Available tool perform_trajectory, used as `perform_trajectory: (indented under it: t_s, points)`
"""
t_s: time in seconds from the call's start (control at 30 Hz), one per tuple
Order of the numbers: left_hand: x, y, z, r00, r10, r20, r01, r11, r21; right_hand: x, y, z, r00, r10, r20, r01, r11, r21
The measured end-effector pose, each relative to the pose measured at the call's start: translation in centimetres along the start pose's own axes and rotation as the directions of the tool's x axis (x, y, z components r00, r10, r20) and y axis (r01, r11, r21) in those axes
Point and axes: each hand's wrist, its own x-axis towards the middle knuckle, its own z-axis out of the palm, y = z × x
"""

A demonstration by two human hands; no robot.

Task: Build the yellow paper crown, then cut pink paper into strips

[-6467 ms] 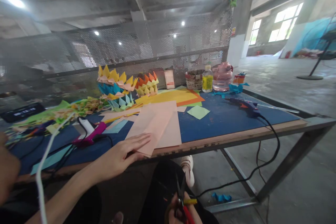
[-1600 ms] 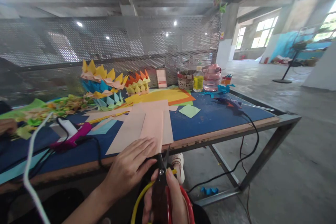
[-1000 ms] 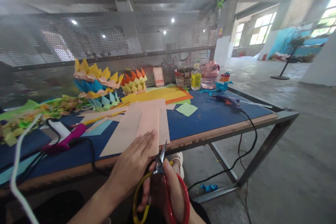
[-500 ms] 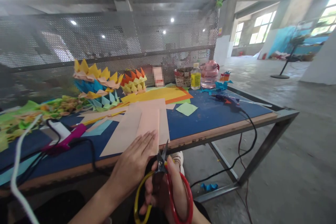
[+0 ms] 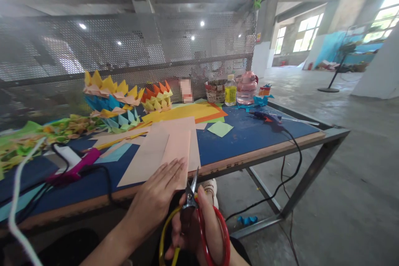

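My left hand (image 5: pixel 157 189) lies flat, fingers extended, on a folded pale pink sheet of paper (image 5: pixel 178 147). Under that sheet is a larger pale pink sheet (image 5: pixel 140 160), reaching the table's front edge. My right hand (image 5: pixel 207 224) is wrapped round scissors (image 5: pixel 190 201) with one red and one yellow handle. Their blades are spread apart and point up at the paper's near edge, just right of my left fingertips. Whether a blade touches the paper I cannot tell.
Pointed paper rings (image 5: pixel 114 102) stand at the back left of the blue table (image 5: pixel 249 137). A magenta glue gun (image 5: pixel 75 168) with cords lies left, a dark glue gun (image 5: pixel 268 117) right. Behind are yellow sheets (image 5: pixel 183 112), a basket (image 5: pixel 215 90), a bottle (image 5: pixel 230 91) and a pink jug (image 5: pixel 247 87).
The view has shifted slightly. Both hands keep nearly the same place, left on the folded paper and right round the scissors, whose blades stay apart.
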Motion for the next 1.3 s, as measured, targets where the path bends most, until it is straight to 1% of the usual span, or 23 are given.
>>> perform_trajectory:
  t_s: [0.1, 0.17, 0.33, 0.4, 0.5, 0.63, 0.7, 0.8, 0.9, 1.0, 1.1, 1.2, 1.3]
  points:
    - [0.0, 0.0, 0.1, 1.0, -0.003, 0.0, 0.003, 1.0, 0.0, 0.3, 0.0, 0.4, 0.999, 0.003, -0.045, -0.003, 1.0, -0.007]
    - [-0.1, 0.0, 0.1, 1.0, -0.012, 0.004, 0.012, 1.0, -0.006, 0.4, 0.2, 0.3, 0.998, -0.005, -0.057, 0.005, 1.0, -0.002]
    - [-0.2, 0.0, 0.2, 1.0, -0.001, 0.014, 0.001, 1.0, -0.008, 0.2, 0.7, -0.8, 1.0, -0.016, -0.006, 0.016, 0.999, 0.028]
    - [-0.2, 0.0, 0.1, 1.0, 0.001, 0.015, -0.001, 1.0, -0.009, 0.2, 0.7, -0.9, 1.0, -0.012, 0.008, 0.012, 0.999, 0.034]
    - [-0.2, 0.0, 0.1, 1.0, -0.007, -0.007, 0.007, 1.0, -0.026, 0.7, 0.6, -0.5, 1.0, -0.002, 0.017, 0.001, 0.999, 0.038]
    - [-0.2, 0.0, 0.1, 0.999, -0.035, -0.005, 0.035, 0.998, -0.046, 1.1, 0.3, 0.0, 0.999, 0.001, -0.048, 0.0, 1.0, 0.024]
    - [-0.2, 0.0, 0.0, 0.999, -0.035, 0.01, 0.036, 0.998, -0.052, 0.8, 0.2, -0.1, 0.998, 0.0, -0.067, 0.002, 1.0, 0.021]
    - [-0.2, 0.0, -0.1, 0.999, -0.031, 0.009, 0.031, 0.997, -0.067, 0.3, 0.3, -0.5, 0.996, -0.037, -0.084, 0.038, 0.999, 0.014]
    - [-0.2, 0.0, -0.1, 1.0, -0.031, 0.005, 0.031, 0.997, -0.068, 0.2, 0.2, -0.5, 0.997, -0.047, -0.06, 0.048, 0.999, 0.019]
    - [-0.3, -0.1, 0.0, 1.0, -0.015, 0.0, 0.015, 0.999, -0.053, 0.4, -0.2, 0.0, 0.999, -0.038, -0.035, 0.038, 0.999, -0.005]
    - [-0.4, -0.2, 0.0, 1.0, -0.005, 0.015, 0.006, 0.999, -0.039, 0.2, -0.8, 0.5, 0.997, -0.047, -0.054, 0.046, 0.999, -0.022]
    - [-0.6, -0.3, 0.0, 1.0, 0.002, 0.017, -0.001, 0.999, -0.046, -0.2, -1.1, 0.5, 0.995, -0.072, -0.076, 0.073, 0.997, 0.007]
    - [-0.7, -0.3, 0.0, 1.0, 0.004, 0.002, -0.004, 0.997, -0.073, -0.4, -1.3, 0.4, 0.994, -0.091, -0.063, 0.092, 0.996, 0.004]
